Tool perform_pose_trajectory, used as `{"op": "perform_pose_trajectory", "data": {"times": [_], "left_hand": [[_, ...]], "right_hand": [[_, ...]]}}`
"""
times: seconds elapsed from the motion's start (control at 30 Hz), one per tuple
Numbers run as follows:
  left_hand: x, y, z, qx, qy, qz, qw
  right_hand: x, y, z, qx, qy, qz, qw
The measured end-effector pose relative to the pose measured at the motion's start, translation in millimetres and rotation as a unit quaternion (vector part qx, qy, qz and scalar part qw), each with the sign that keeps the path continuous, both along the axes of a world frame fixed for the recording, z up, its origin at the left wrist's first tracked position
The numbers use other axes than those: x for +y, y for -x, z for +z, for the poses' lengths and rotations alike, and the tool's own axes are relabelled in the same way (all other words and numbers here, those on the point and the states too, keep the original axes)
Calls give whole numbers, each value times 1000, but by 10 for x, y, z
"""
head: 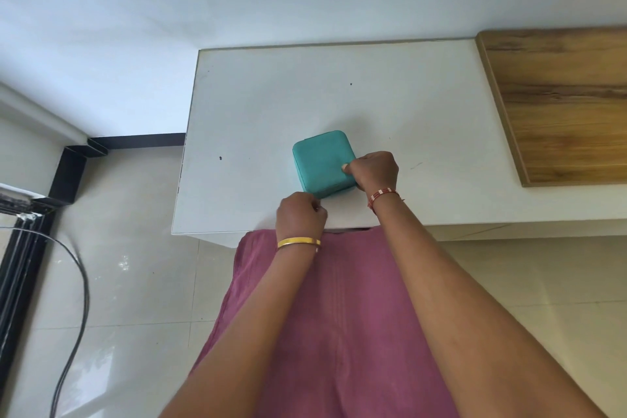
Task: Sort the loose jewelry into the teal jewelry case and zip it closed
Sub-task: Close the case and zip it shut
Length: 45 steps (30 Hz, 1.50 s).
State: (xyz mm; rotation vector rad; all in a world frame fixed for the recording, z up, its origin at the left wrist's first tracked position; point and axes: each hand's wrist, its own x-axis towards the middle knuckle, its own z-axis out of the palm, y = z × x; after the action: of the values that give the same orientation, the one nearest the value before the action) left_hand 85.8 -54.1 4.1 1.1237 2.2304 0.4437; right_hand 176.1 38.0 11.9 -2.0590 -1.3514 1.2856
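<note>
Head view, looking down: we see the teal jewelry case (322, 163) lying closed and flat on the white table (271, 105), near its front edge. Our right hand (375, 170) clasps the case's right side, thumb pressed on the lid and fingers wrapped down the wall, with the arm reaching forward and a red-and-white thread bracelet (383, 196) at the wrist. Our left hand (300, 214) sits at the case's near-left corner, fingers curled and pinched together at the seam; what they pinch is too small to tell. A gold bangle (298, 242) circles that wrist, above a mauve garment (339, 316).
</note>
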Motion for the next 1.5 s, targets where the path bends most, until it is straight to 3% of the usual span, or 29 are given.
{"op": "perform_pose_trajectory", "data": {"times": [0.23, 0.4, 0.47, 0.6, 0.8, 1.07, 1.27, 1.5], "left_hand": [[62, -177, -89, -112, -38, 58, 991], [-17, -128, -90, -179, -52, 73, 980], [-36, -97, -78, -211, -51, 104, 971], [-79, 49, -20, -258, -35, 171, 950], [-23, 251, -3, -210, -62, 209, 953], [208, 204, 112, -167, -67, 114, 977], [228, 174, 102, -146, -69, 104, 981], [268, 164, 122, -119, -54, 89, 987]], "right_hand": [[14, -57, -14, 61, 6, -15, 998], [-276, -149, -75, 1, -113, 16, 994], [-386, -152, -150, -4, -88, -39, 995], [-482, -82, -209, 97, 73, -61, 991], [-578, 92, -151, 37, -2, 65, 997], [-616, 145, -244, -1, -69, 36, 997], [-558, 40, -229, -20, -80, 49, 995], [-376, -321, -191, -137, -106, 114, 978]]}}
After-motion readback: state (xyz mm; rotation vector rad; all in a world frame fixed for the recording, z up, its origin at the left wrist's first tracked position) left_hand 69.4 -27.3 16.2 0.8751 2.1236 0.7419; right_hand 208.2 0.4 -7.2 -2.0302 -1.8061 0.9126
